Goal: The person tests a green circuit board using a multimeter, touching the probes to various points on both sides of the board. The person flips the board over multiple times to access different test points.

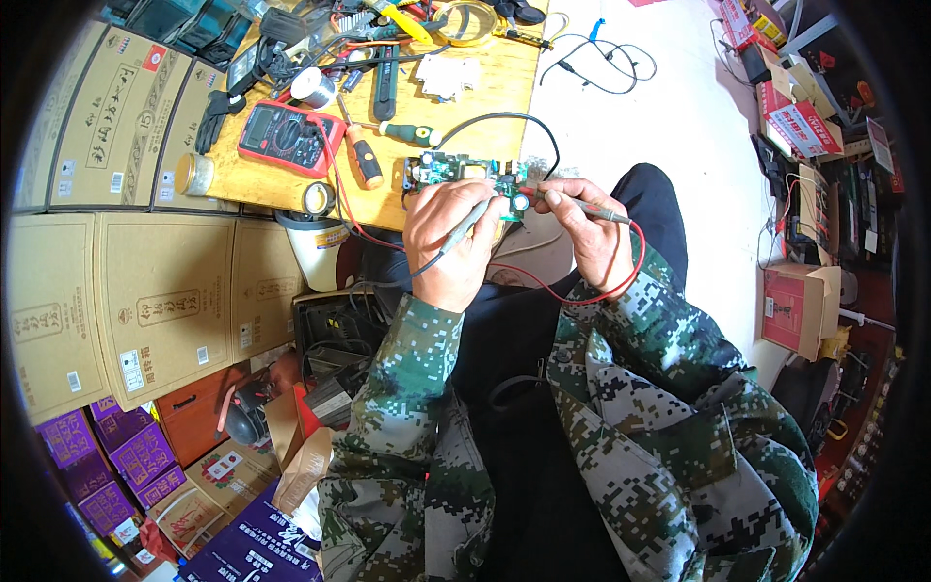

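Camouflage sleeves nearest me, the seated person's forearms reaching forward. Left hand mostly closed, fingers curled over, grasping a grey probe that slants across it; this hand overlaps the board's near side, and the probe's tip is too covered to tell what it meets. Right hand partly closed, thumb and fingers pinching a second probe, its red lead looping below the wrist; tip at the board's right end, contact uncertain. Circuit board, green and crowded with parts, lies just ahead of both hands, at the near edge of the yellow table. Beyond, to the left: orange-and-black screwdriver, then red-framed multimeter. Green-handled screwdriver behind the board. Farther back, solder spool and yellow tape roll among jumbled tools.
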The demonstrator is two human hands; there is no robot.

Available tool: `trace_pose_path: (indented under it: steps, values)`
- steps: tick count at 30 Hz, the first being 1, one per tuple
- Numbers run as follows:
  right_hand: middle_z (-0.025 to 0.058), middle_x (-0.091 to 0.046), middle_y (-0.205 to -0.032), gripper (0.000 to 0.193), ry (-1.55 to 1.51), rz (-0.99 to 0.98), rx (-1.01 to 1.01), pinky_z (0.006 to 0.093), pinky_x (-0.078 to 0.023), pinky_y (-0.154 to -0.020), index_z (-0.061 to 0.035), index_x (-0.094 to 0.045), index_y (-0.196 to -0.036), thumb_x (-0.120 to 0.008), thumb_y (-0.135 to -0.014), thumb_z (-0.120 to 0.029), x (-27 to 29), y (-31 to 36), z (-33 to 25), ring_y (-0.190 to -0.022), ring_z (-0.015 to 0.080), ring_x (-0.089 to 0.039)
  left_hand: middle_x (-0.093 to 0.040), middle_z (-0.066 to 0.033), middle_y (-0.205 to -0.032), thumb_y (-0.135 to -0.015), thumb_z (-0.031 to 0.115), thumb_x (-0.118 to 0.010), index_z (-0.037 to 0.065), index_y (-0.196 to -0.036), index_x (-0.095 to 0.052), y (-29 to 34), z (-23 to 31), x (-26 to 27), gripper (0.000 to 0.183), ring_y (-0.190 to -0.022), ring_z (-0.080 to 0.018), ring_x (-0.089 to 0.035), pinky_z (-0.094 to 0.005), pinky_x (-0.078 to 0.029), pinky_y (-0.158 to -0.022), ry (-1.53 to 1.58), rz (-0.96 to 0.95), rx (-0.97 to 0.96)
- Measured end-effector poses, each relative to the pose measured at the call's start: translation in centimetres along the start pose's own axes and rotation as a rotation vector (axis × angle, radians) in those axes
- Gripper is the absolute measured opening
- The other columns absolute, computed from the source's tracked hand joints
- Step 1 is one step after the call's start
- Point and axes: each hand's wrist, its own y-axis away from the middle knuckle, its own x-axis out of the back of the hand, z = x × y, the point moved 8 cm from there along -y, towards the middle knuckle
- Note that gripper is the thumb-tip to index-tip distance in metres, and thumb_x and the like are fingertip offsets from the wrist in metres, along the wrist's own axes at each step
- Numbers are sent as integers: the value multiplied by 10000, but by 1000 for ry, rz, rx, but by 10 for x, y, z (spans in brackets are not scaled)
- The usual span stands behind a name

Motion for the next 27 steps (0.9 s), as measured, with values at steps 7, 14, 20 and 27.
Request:
trace_pose_path:
  steps: [7, 14, 20, 27]
  values:
    - [101, -802, -1066, 258, 22, 10, -11, 313, -574, -924, 45, -753, -1196, -660, -1115, -181, 1, 1, 0, -991, 149, -717, -813, -107, -1051, -857, 19, -877, 9, -1046, -795, -3, 0, -1, 207, -994, -272, -746, -390, -567, -917, -56, -28, 69]
    - [105, -804, -1078, 269, -8, 4, -9, 310, -571, -927, 50, -748, -1204, -655, -1118, -188, 0, 0, 2, -999, 146, -717, -816, -107, -1066, -859, 6, -876, 4, -1055, -795, -4, -3, 0, 212, -1005, -267, -751, -384, -570, -921, -11, -27, 55]
    - [102, -805, -1084, 264, -21, 15, -21, 311, -571, -932, 51, -748, -1200, -666, -1112, -185, 2, -1, 5, -1009, 142, -714, -817, -110, -1089, -866, -8, -861, -1, -1064, -790, -1, -6, 3, 211, -1017, -270, -753, -383, -567, -938, 37, 3, 67]
    - [108, -804, -1080, 265, -17, 12, -5, 322, -575, -935, 59, -747, -1190, -661, -1115, -181, 1, 0, 1, -1007, 154, -717, -818, -113, -1088, -876, 3, -855, 0, -1068, -791, -1, -3, 4, 202, -1023, -273, -753, -386, -567, -943, 7, -21, 50]
